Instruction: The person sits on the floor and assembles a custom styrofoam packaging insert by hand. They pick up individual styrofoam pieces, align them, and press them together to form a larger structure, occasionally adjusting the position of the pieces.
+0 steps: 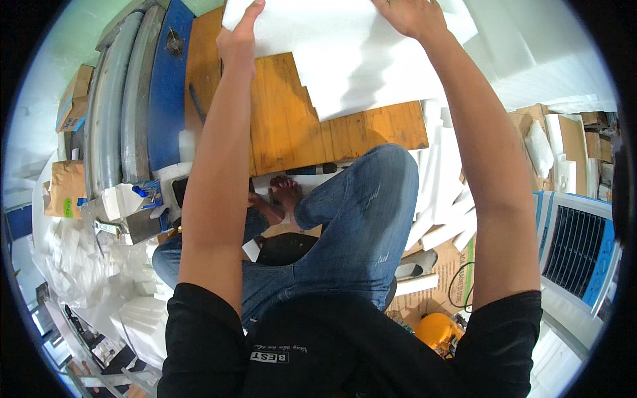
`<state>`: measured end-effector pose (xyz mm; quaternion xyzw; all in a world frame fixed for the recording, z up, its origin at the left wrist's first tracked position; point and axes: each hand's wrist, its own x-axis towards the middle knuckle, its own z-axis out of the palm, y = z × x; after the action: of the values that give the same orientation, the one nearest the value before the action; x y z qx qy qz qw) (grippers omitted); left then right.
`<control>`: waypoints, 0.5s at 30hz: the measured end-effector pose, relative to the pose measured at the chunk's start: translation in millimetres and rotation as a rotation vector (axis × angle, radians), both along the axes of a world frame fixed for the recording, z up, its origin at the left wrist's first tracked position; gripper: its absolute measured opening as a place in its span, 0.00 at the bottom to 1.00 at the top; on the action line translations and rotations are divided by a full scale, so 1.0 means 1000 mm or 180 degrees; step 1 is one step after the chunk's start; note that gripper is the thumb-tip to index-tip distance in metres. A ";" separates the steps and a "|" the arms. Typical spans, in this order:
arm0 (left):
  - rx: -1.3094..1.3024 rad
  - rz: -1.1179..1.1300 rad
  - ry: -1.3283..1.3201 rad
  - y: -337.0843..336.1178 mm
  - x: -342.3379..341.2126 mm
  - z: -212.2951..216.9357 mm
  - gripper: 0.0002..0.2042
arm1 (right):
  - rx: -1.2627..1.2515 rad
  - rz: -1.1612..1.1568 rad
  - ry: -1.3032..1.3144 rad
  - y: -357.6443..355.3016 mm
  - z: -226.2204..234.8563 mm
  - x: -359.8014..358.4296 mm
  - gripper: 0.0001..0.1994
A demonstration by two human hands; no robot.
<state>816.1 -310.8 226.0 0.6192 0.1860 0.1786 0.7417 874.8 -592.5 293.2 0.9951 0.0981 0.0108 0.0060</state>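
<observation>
A white foam sheet [318,46] with a stepped, cut-out corner lies over a low wooden table [279,119]. My left hand [240,36] grips the sheet at its left edge, thumb on the upper face; the other fingers are mostly hidden. Farther right, my right hand [415,18] rests on top of the foam with thumb and fingers apart. Its fingertips are cut off by the upper rim of the picture. The arm casts a shadow across the sheet.
A dark-handled tool [318,170] lies under the table's near edge by my foot. White foam strips [434,179] lean at the right, near a blue-and-white grilled unit [576,249]. Long wrapped rolls [119,99] stand left, with a cardboard box [74,99]. An orange round object [434,330] sits low right.
</observation>
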 end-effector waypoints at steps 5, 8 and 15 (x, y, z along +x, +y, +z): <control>0.0229 0.0107 -0.0341 0.009 0.007 -0.001 0.36 | 0.0195 0.0154 0.0167 0.009 0.014 0.026 0.32; 0.0185 -0.0234 -0.0300 -0.023 0.002 0.011 0.33 | 0.0446 0.0119 0.0307 0.002 0.028 0.048 0.34; 0.0788 0.0115 -0.0508 -0.070 0.000 0.010 0.23 | 0.0302 -0.0299 0.0267 0.027 0.015 0.017 0.42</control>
<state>816.5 -381.0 235.8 0.6864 0.1142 0.2621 0.6687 891.9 -565.2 308.3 0.9974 0.0508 -0.0265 -0.0448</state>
